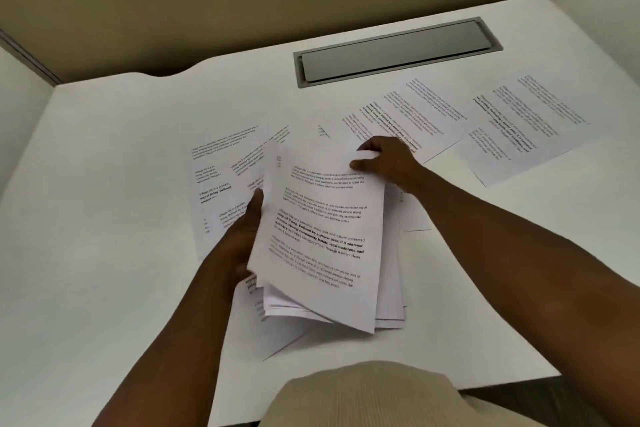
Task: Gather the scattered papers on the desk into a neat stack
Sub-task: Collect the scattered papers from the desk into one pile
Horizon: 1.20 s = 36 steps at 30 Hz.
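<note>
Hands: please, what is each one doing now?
Left hand: closed on the bundle of papers, left edge.
Right hand: closed on the bundle's top right corner.

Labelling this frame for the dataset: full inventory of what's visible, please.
held stack of papers: one bundle, exact sheet count unclear, white with black print, centre, edges uneven
loose sheets left: at least two, overlapping, white printed, flat on desk behind the left hand
loose sheets right: at least two, white printed, flat, far right of centre
desk: one, white
cable tray cover: one, grey, set into desk at the back
partition: tan, behind desk
left hand: grips stack's left edge
right hand: pinches stack's top corner
</note>
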Available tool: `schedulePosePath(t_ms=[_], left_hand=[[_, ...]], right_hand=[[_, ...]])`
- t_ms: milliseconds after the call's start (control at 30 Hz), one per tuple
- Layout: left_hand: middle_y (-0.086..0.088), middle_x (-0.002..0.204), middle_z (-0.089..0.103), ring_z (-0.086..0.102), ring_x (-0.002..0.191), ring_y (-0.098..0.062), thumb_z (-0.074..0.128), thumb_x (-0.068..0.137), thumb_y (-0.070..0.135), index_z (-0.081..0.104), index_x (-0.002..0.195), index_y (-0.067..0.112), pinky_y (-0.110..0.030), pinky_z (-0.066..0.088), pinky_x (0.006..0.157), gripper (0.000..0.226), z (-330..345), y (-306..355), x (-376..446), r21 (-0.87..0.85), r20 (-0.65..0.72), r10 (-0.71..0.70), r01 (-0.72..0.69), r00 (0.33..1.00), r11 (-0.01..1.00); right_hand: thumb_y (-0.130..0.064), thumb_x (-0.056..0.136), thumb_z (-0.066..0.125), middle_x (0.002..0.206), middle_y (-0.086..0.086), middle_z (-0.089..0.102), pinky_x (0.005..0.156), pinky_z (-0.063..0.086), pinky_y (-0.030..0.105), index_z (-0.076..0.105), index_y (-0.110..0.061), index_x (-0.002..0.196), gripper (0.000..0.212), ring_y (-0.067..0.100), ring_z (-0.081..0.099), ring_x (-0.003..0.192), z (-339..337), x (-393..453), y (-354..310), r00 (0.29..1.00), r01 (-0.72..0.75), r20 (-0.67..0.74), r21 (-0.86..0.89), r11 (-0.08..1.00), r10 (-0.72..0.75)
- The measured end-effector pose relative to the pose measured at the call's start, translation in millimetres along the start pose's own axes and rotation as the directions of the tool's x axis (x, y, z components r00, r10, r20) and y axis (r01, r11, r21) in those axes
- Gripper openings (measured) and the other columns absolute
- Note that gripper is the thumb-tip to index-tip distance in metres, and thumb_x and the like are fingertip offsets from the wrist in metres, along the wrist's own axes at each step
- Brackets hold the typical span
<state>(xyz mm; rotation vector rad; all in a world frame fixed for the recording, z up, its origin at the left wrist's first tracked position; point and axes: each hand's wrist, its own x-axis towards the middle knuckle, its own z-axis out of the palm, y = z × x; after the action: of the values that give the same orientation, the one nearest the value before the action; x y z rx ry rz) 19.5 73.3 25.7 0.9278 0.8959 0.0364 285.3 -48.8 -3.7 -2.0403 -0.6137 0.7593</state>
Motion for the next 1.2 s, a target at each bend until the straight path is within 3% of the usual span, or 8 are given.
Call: schedulePosePath(t_ms=[167, 433, 567, 700, 767, 833, 900, 1200], left_hand=[[-0.011, 0.121, 0.07, 0.068, 0.109, -0.035, 0.066, 0.09, 0.033, 0.06, 0.132, 0.018, -0.057, 0.05, 0.098, 0.045, -2, -4, 12, 0.111, -0.011, 0.004, -0.003, 1.0, 0.994], [-0.014, 0.115, 0.072, 0.072, 0.097, -0.031, 0.061, 0.093, 0.005, 0.062, 0.122, 0.012, -0.049, 0.059, 0.083, 0.03, 11, -9, 22, 0.279, -0.124, 0.11, -0.072, 0.986, 0.958], [-0.014, 0.111, 0.073, 0.073, 0.093, -0.031, 0.057, 0.095, 0.004, 0.059, 0.124, 0.013, -0.044, 0.061, 0.068, 0.031, 12, -3, 21, 0.096, -0.091, 0.073, -0.064, 0.993, 0.993], [-0.018, 0.119, 0.069, 0.07, 0.101, -0.036, 0.062, 0.085, 0.012, 0.055, 0.131, 0.012, -0.051, 0.06, 0.075, 0.046, 8, -2, 22, -0.061, -0.031, 0.062, -0.064, 0.998, 0.996], [-0.015, 0.122, 0.069, 0.068, 0.107, -0.034, 0.064, 0.085, 0.016, 0.058, 0.128, 0.016, -0.05, 0.058, 0.08, 0.043, 10, 1, 21, -0.037, -0.015, 0.122, -0.122, 0.992, 0.992], [-0.003, 0.114, 0.073, 0.072, 0.102, -0.021, 0.063, 0.092, 0.019, 0.06, 0.123, 0.021, -0.037, 0.06, 0.076, 0.031, 19, 8, 16, 0.155, -0.066, 0.263, -0.251, 0.962, 0.956], [0.006, 0.104, 0.074, 0.073, 0.091, -0.01, 0.062, 0.095, 0.024, 0.06, 0.12, 0.024, -0.029, 0.061, 0.073, 0.026, 29, 18, 11, 0.319, -0.154, 0.421, -0.358, 0.894, 0.877], [0.001, 0.114, 0.069, 0.068, 0.106, -0.024, 0.067, 0.086, 0.023, 0.06, 0.11, 0.03, -0.052, 0.056, 0.09, 0.026, 48, 75, -13, 0.416, -0.116, 0.737, -0.641, 0.666, 0.645]], right_hand=[[-0.046, 0.072, 0.079, 0.125, 0.003, 0.05, 0.091, 0.039, 0.028, 0.043, -0.023, 0.136, 0.077, 0.015, 0.048, 0.11, 4, -10, 2, 0.999, 0.023, -0.025, -0.026, 0.999, -0.023], [-0.039, 0.084, 0.07, 0.151, 0.011, 0.031, 0.115, 0.028, 0.037, 0.027, -0.015, 0.149, 0.082, 0.024, 0.032, 0.14, 10, -25, 13, 0.973, 0.116, -0.187, -0.097, 0.988, -0.133], [-0.043, 0.087, 0.064, 0.145, 0.012, 0.041, 0.11, 0.034, 0.039, 0.031, -0.012, 0.146, 0.073, 0.03, 0.041, 0.134, 0, -41, 17, 0.927, -0.094, -0.369, -0.074, 0.993, 0.061], [-0.063, 0.081, 0.06, 0.123, 0.005, 0.061, 0.095, 0.051, 0.042, 0.045, -0.016, 0.131, 0.07, 0.027, 0.061, 0.109, -10, -55, 14, 0.938, -0.305, -0.135, 0.108, 0.946, 0.318], [-0.054, 0.085, 0.061, 0.12, 0.006, 0.065, 0.089, 0.055, 0.041, 0.054, -0.015, 0.126, 0.057, 0.024, 0.065, 0.1, -13, -59, 9, 0.937, -0.33, 0.0, 0.33, 0.884, 0.349], [-0.026, 0.095, 0.057, 0.118, 0.008, 0.067, 0.084, 0.056, 0.037, 0.059, -0.014, 0.121, 0.028, 0.022, 0.067, 0.094, -17, -63, -1, 0.96, -0.266, 0.07, 0.521, 0.811, 0.27], [-0.008, 0.095, 0.053, 0.116, 0.006, 0.067, 0.088, 0.055, 0.038, 0.059, -0.018, 0.121, 0.028, 0.022, 0.067, 0.099, -21, -63, -11, 0.986, -0.147, 0.018, 0.552, 0.82, 0.165], [-0.002, 0.066, 0.063, 0.104, 0.012, 0.069, 0.089, 0.054, 0.049, 0.063, -0.016, 0.102, 0.039, 0.038, 0.063, 0.106, -45, -70, -74, 0.969, 0.245, -0.149, 0.683, 0.688, -0.197]])
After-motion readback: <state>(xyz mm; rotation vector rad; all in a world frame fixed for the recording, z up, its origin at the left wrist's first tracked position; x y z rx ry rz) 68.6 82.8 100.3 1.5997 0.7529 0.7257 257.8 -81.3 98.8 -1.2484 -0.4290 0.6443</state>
